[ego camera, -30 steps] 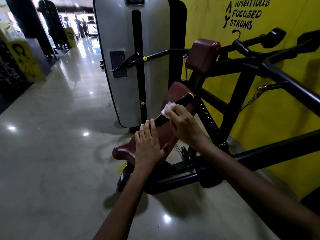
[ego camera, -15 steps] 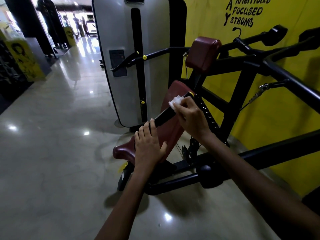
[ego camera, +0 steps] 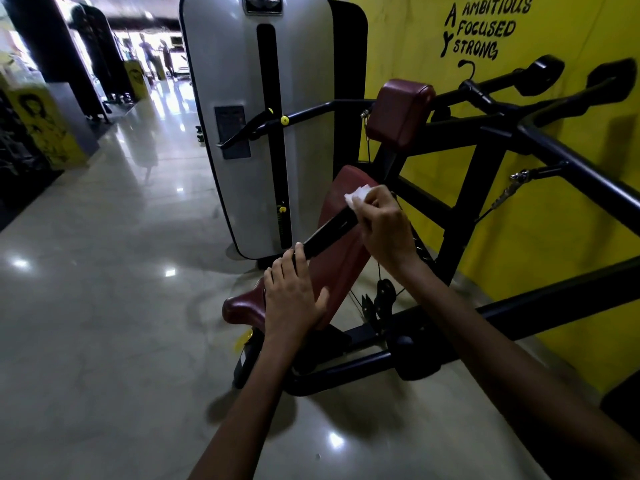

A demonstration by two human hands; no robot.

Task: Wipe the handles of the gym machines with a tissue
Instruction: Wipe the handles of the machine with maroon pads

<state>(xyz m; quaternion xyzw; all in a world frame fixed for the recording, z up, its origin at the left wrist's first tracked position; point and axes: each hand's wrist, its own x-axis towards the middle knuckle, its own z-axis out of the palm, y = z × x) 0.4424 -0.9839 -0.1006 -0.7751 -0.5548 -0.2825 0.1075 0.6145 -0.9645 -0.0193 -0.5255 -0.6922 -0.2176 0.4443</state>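
White tissue [ego camera: 358,196] pinched by right hand [ego camera: 384,230] against black handle [ego camera: 332,232].

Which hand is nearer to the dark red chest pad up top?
The right hand. It holds the tissue on the black handle below the chest pad. The left hand rests lower, at the handle's near end.
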